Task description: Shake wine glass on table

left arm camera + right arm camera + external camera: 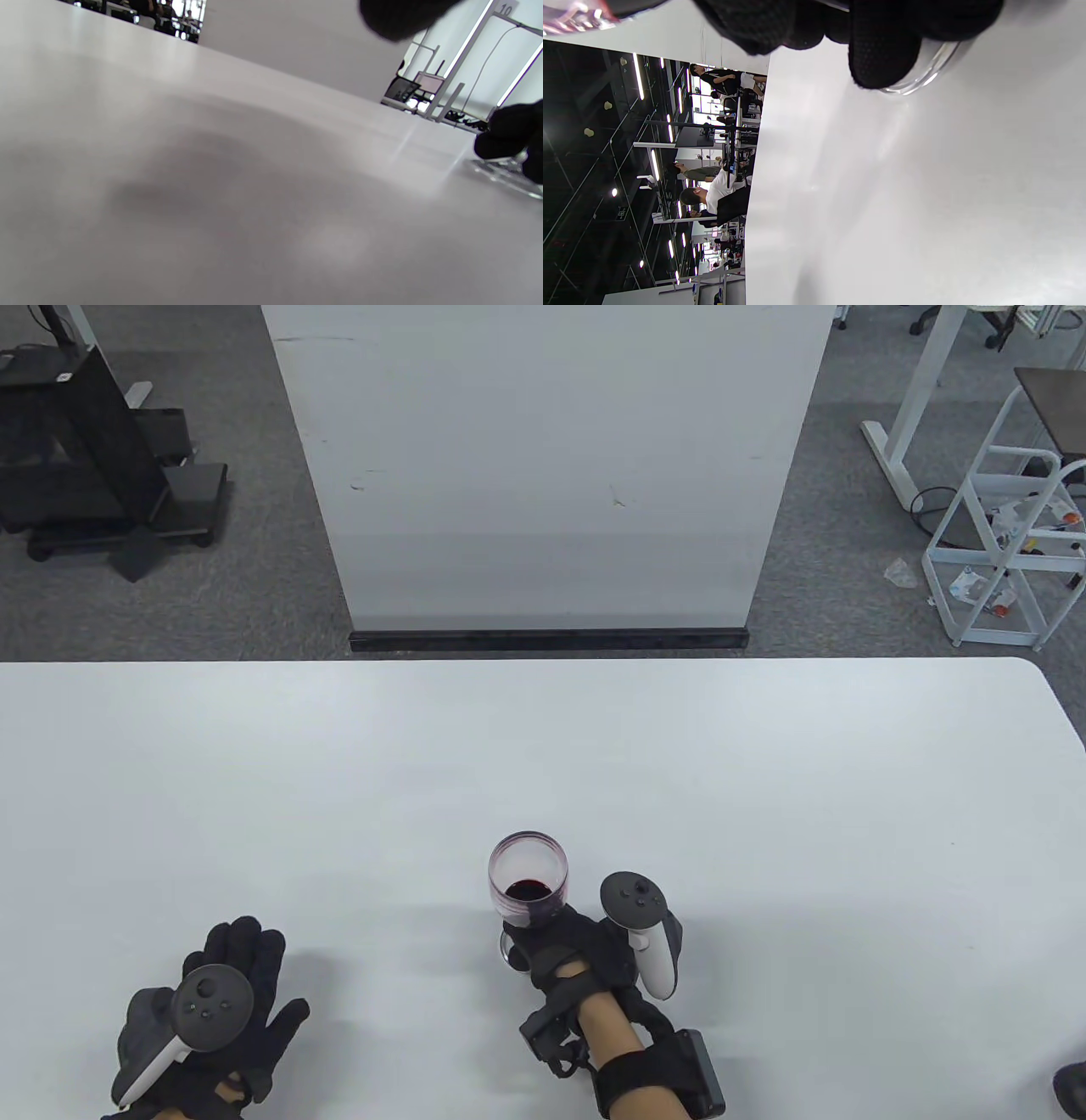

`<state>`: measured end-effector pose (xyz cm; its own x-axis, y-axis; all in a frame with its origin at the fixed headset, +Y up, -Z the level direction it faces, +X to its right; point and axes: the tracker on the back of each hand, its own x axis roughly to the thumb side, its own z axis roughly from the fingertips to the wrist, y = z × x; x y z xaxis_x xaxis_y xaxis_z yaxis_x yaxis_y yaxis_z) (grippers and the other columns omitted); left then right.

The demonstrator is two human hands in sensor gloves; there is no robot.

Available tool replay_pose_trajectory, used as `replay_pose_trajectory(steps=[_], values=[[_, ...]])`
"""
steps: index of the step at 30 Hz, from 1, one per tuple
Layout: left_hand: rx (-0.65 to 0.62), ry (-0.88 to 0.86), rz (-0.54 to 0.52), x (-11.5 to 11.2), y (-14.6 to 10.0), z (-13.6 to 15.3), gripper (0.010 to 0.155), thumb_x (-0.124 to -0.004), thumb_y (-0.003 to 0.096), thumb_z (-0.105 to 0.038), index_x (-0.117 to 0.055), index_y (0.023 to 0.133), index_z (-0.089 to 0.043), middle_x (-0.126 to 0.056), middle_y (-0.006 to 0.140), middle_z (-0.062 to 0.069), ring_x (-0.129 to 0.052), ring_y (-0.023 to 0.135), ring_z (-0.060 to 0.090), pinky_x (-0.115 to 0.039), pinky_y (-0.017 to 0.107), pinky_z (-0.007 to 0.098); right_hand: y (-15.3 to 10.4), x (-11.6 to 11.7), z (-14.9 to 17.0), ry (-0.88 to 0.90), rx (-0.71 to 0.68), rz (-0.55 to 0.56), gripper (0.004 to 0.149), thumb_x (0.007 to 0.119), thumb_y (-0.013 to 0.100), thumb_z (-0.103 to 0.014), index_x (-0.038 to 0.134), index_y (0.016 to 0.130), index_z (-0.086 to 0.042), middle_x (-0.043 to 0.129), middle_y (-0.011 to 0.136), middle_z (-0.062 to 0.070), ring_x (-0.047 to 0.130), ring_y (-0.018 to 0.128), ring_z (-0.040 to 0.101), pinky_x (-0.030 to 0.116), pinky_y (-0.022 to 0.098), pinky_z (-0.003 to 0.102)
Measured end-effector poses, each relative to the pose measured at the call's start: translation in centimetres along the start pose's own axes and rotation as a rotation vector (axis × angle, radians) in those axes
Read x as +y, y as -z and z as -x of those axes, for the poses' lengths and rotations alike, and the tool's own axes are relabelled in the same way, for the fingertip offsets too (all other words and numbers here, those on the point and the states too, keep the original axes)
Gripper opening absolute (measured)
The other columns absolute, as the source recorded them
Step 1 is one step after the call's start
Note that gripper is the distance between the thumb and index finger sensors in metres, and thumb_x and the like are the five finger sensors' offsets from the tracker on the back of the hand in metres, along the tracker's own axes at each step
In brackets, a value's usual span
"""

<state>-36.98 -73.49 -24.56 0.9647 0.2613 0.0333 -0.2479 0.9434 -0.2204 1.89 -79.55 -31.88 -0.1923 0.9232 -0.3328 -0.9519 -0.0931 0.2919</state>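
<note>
While upright, wine glass (528, 879) mouth up, right hand (585, 946) grasping its stem, left hand (212, 1018) splayed flat.

Wine glass (528, 882): clear, glossy glass. Surface (764, 780): smooth, white, faintly sheened. Gloves (246, 984): black, matt knit cloth.

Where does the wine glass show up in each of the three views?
Table view: wine glass bottom centre, right hand at its stem.
Left wrist view: only its clear base at the right edge.
Right wrist view: base rim at top, under gloved fingers.
Shared landmark: white table.
</note>
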Motion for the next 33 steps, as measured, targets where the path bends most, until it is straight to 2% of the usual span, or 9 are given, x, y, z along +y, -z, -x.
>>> replay_pose_trajectory(steps=[3,7,11,16,20,24,28,30,33], values=[[0.003,0.005,-0.003,0.0,0.0,0.0,0.076,-0.061,0.0465,-0.056,-0.019,0.104,-0.029,-0.001,0.112,-0.004,0.003,0.104,0.025,-0.002,0.075,0.043,-0.1,-0.3,-0.1,-0.016,0.003,-0.012,0.050,0.079,0.051,-0.034,0.064,0.095,-0.018,0.060,0.104,0.012,0.086,0.066,0.030,0.077,0.040,0.041],[0.006,0.009,0.004,-0.1,0.1,0.0,0.076,-0.061,0.0466,-0.056,-0.018,0.104,-0.029,-0.001,0.112,-0.004,0.003,0.104,0.025,-0.002,0.075,0.043,-0.2,0.4,0.1,-0.014,0.005,-0.003,0.052,0.075,0.054,-0.037,0.055,0.099,-0.021,0.053,0.108,0.010,0.082,0.070,0.026,0.075,0.046,0.040],[0.005,0.014,0.000,-0.1,0.1,-0.1,0.076,-0.061,0.0466,-0.056,-0.019,0.104,-0.030,-0.001,0.112,-0.004,0.003,0.104,0.025,-0.002,0.075,0.043,-0.4,0.2,-0.4,-0.079,0.005,-0.005,0.050,0.078,0.051,-0.036,0.063,0.096,-0.018,0.060,0.104,0.011,0.086,0.066,0.028,0.077,0.041,0.041],[0.006,0.018,0.002,-0.2,0.1,-0.1,0.076,-0.061,0.0466,-0.056,-0.019,0.104,-0.030,-0.001,0.112,-0.004,0.003,0.104,0.025,-0.002,0.075,0.043,-0.4,0.3,-0.1,-0.059,0.002,0.003,0.054,0.075,0.053,-0.037,0.054,0.100,-0.020,0.051,0.108,0.010,0.082,0.070,0.025,0.075,0.047,0.041],[0.000,0.019,0.001,-0.2,0.1,-0.1,0.076,-0.061,0.0466,-0.056,-0.019,0.104,-0.030,-0.001,0.112,-0.004,0.003,0.104,0.025,-0.002,0.075,0.043,-0.5,-0.3,-0.4,-0.095,0.002,0.021,0.052,0.077,0.052,-0.037,0.061,0.097,-0.018,0.059,0.105,0.012,0.085,0.067,0.027,0.076,0.043,0.042],[0.001,0.008,0.001,-0.1,0.1,0.0,0.076,-0.061,0.0466,-0.056,-0.018,0.104,-0.030,-0.001,0.112,-0.004,0.003,0.104,0.025,-0.002,0.075,0.043,-0.4,0.1,-0.1,-0.062,0.007,0.010,0.056,0.073,0.054,-0.038,0.051,0.101,-0.021,0.049,0.109,0.010,0.079,0.072,0.024,0.074,0.049,0.041],[0.000,0.005,0.003,-0.1,0.1,0.0,0.076,-0.061,0.0466,-0.056,-0.018,0.104,-0.030,-0.001,0.112,-0.004,0.003,0.104,0.025,-0.002,0.075,0.043,-0.6,-0.5,-0.3,-0.074,0.004,0.015,0.054,0.077,0.052,-0.038,0.059,0.098,-0.017,0.057,0.106,0.012,0.083,0.068,0.028,0.076,0.044,0.042],[0.000,0.005,0.001,-0.1,0.1,0.0,0.076,-0.061,0.0467,-0.056,-0.018,0.104,-0.030,-0.001,0.112,-0.004,0.003,0.104,0.025,-0.002,0.075,0.043,-0.6,-0.6,-0.2,-0.063,0.010,0.041,0.055,0.074,0.053,-0.039,0.055,0.100,-0.019,0.053,0.108,0.011,0.082,0.070,0.026,0.075,0.047,0.041],[-0.002,0.003,0.003,-0.1,0.1,0.0,0.076,-0.061,0.0467,-0.056,-0.018,0.104,-0.030,-0.001,0.112,-0.004,0.004,0.104,0.025,-0.002,0.075,0.043,-0.6,-0.2,0.0,-0.018,0.006,0.005,0.057,0.074,0.053,-0.038,0.051,0.102,-0.019,0.048,0.109,0.011,0.079,0.073,0.026,0.074,0.048,0.043]])
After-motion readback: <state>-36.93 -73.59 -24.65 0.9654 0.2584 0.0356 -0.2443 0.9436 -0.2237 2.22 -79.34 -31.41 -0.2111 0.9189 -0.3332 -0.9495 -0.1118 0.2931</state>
